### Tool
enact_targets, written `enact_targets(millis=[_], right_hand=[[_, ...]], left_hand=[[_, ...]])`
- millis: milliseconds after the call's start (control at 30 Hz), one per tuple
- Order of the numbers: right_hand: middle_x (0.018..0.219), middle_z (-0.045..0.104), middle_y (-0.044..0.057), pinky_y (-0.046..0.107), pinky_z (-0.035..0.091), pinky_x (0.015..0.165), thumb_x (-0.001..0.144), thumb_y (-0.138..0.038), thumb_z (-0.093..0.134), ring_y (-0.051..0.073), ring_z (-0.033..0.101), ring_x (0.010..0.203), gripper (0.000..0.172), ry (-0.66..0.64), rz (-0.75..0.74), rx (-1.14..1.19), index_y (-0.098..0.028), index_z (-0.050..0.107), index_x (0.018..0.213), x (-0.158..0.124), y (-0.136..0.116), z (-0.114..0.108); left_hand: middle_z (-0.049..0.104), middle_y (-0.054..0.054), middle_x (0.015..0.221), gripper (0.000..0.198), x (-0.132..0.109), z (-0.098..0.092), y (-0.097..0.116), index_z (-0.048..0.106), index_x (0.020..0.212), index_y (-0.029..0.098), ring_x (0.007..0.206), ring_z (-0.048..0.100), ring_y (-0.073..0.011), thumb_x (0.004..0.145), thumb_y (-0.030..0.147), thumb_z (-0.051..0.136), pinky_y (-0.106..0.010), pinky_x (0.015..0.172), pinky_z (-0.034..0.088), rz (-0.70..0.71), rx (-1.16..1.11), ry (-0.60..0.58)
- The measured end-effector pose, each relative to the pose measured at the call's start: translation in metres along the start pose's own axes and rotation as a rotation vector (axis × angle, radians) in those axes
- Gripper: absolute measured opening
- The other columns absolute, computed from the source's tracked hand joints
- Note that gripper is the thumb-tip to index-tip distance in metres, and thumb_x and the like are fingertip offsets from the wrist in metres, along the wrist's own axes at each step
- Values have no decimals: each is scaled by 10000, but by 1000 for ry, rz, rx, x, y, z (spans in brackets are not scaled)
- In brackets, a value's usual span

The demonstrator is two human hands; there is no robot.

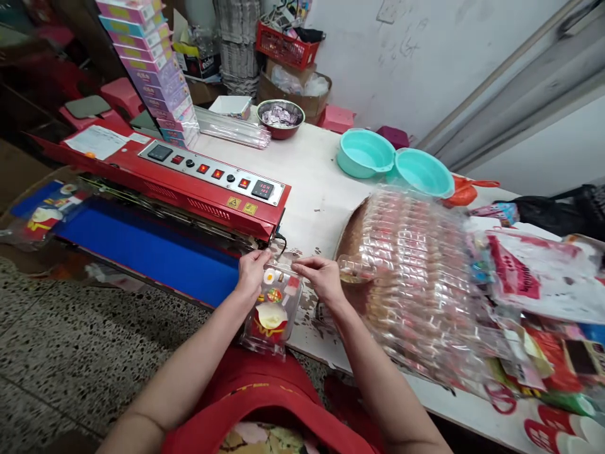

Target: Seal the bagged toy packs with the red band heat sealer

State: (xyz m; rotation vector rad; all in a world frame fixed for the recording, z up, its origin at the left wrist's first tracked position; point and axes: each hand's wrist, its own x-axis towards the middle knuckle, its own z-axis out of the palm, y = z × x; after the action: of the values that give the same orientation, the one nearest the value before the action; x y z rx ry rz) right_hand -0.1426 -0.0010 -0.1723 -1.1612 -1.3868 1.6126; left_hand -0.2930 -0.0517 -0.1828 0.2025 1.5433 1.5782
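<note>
Between my two hands hangs a clear plastic bag (pixel 271 309) with small printed or toy food pieces inside, among them a fried egg and a red and yellow fries piece. My left hand (pixel 253 275) pinches its upper left corner, close to the end of a red band sealer (pixel 208 186). The upper right corner is pinched by the thumb and fingers of my right hand (pixel 322 277). Left of the bag runs the sealer's blue conveyor belt (pixel 155 236). A similar filled bag (pixel 45 217) lies at the belt's far left end.
Rows of clear plastic packs (pixel 416 277) lie on the table to the right. Two turquoise basins (pixel 366 151) and a metal bowl of small packets (pixel 280 116) stand farther back. Stacked boxes (pixel 155 75) rise behind the sealer. Assorted packaging (pixel 539 271) crowds the far right.
</note>
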Motion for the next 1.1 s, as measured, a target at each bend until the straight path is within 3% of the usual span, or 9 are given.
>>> enact_targets(millis=[200, 400, 467, 533, 600, 767, 833, 900, 1100], right_hand=[[590, 679, 31, 280, 490, 520, 407, -387, 880, 161, 606, 521, 421, 55, 153, 168, -156, 672, 691, 35, 36, 31], [620, 661, 9, 278, 483, 538, 497, -427, 822, 163, 603, 564, 411, 131, 162, 190, -182, 586, 729, 53, 45, 80], [729, 680, 28, 301, 516, 619, 593, -466, 778, 178, 626, 662, 412, 157, 50, 101, -191, 582, 829, 44, 37, 78], [904, 679, 62, 325, 526, 722, 680, -475, 743, 198, 629, 807, 433, 192, -147, -89, -200, 590, 977, 29, 24, 50], [1059, 633, 92, 352, 512, 806, 716, -459, 746, 230, 593, 955, 469, 236, -333, -366, -220, 589, 1087, 12, 9, -4], [1117, 548, 128, 471, 434, 919, 694, -327, 806, 323, 490, 1072, 277, 356, -440, -1127, -224, 690, 923, -8, -4, -155], [1112, 563, 125, 468, 440, 904, 730, -275, 778, 324, 496, 1068, 108, 244, -449, -1251, -221, 704, 788, -2, 1, -186], [1114, 594, 120, 466, 448, 902, 756, -257, 753, 318, 516, 1073, 100, 154, -511, -1227, -214, 689, 691, 4, 1, -196], [901, 728, 51, 381, 543, 769, 790, -324, 729, 224, 683, 832, 126, 156, -664, -714, -217, 706, 729, -18, -71, -184]], left_hand=[[685, -83, 652, 333, 30, -38, 5, 638, 733, 113, 510, 622, -171, 545, 300, 840, -268, 482, 492, -203, 23, -30], [695, -67, 722, 345, 36, -70, 24, 600, 758, 132, 610, 663, -182, 479, 107, 801, -290, 605, 535, -146, 51, 40], [664, -29, 677, 299, 39, -77, 33, 558, 723, 143, 580, 635, -152, 500, 75, 746, -278, 615, 523, -101, 73, 123], [610, 14, 634, 278, 45, -88, 45, 510, 707, 158, 553, 591, -126, 522, 49, 687, -281, 635, 512, -53, 107, 224], [573, 27, 652, 297, 52, -101, 56, 493, 743, 170, 612, 586, -148, 535, 48, 668, -331, 705, 510, 54, 191, 361], [612, -73, 1088, 449, 47, -117, 55, 543, 1002, 189, 1131, 514, -308, 619, 230, 774, -499, 1053, 311, 733, 698, 616], [601, -110, 1171, 389, 31, -105, 41, 564, 1035, 175, 1162, 507, -313, 711, 312, 730, -496, 1056, 309, 982, 866, 517], [608, -121, 1166, 280, 10, -84, 24, 593, 998, 164, 1141, 532, -285, 787, 336, 662, -458, 1031, 352, 1070, 911, 341], [652, -80, 1073, 245, -41, -9, 4, 617, 1030, 190, 1011, 607, -209, 842, 346, 604, -358, 906, 473, 838, 712, -208]])
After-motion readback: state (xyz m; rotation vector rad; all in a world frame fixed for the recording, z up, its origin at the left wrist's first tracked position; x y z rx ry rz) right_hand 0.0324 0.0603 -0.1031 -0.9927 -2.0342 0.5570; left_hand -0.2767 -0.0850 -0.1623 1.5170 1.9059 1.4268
